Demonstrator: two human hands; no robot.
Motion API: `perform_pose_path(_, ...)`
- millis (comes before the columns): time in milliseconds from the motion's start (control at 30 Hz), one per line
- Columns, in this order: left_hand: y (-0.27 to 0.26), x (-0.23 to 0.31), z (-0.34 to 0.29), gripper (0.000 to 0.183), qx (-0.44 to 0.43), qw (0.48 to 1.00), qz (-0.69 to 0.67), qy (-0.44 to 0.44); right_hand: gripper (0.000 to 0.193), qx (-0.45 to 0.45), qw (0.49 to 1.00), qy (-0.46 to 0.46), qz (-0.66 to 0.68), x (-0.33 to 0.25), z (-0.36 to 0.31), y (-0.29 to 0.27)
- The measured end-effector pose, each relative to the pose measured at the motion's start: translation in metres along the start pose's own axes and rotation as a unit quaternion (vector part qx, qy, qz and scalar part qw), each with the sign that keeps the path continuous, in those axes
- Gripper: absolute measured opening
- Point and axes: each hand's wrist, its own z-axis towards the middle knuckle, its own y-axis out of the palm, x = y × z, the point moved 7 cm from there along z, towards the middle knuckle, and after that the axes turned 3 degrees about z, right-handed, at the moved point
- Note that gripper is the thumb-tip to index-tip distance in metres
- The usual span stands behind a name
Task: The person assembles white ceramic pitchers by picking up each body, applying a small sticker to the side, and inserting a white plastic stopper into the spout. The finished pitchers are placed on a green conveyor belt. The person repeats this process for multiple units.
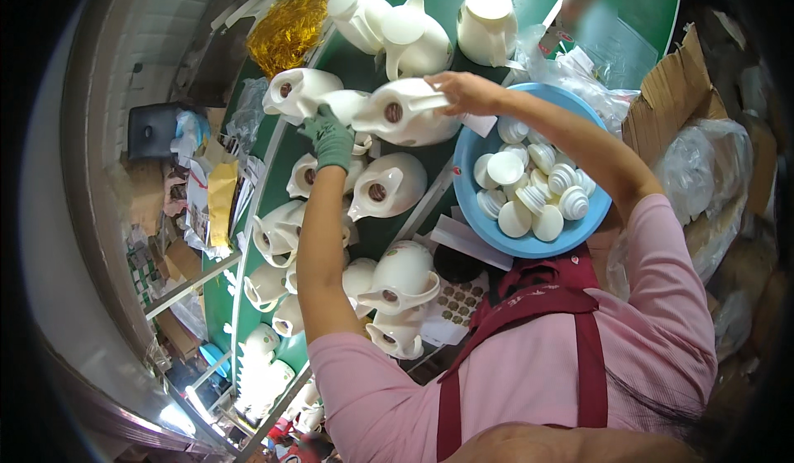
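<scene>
Glossy white ceramic jugs stand in rows on a green work surface. My right hand [468,95], bare, has its fingers closed on the back of a white jug [416,118] with a round opening toward me. Wearing a grey-green glove, my left hand [332,139] has its fingers bent at a neighbouring white jug [342,101]; part of their contact is hidden. Just beyond that glove lies another jug [299,85]. Below my hands sits a jug [395,185] with its opening showing. Beside my right forearm, a blue basin [466,206] holds several round white lids [506,167].
Jugs with lids on [486,24] stand at the far side. Gold tinsel [288,31] lies at the far left. Clear plastic bags [699,182] and torn cardboard [674,91] crowd the right. More jugs [400,274] line the near green belt [219,285], which has metal edges.
</scene>
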Motion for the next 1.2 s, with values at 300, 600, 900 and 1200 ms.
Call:
perform_pose_path(300,0.012,-0.045,-0.003,0.095,-0.037,0.998,-0.018,-0.048,0.047,-0.091,0.973,0.165,-0.131,0.07,-0.006,-0.015)
perform_pose_path(600,-0.093,0.009,-0.191,0.056,0.293,0.922,-0.232,0.105,0.037,0.23,0.972,-0.031,-0.047,-0.078,-0.131,0.071)
perform_pose_path(900,0.1,0.121,-0.448,0.066,-0.184,0.699,-0.672,-0.16,0.038,-0.05,0.961,0.157,-0.223,-0.02,-0.298,0.307)
perform_pose_path(1200,0.015,0.087,-0.468,0.048,-0.149,0.477,-0.836,-0.228,0.021,-0.007,0.799,0.246,0.549,-0.101,-0.327,0.228)
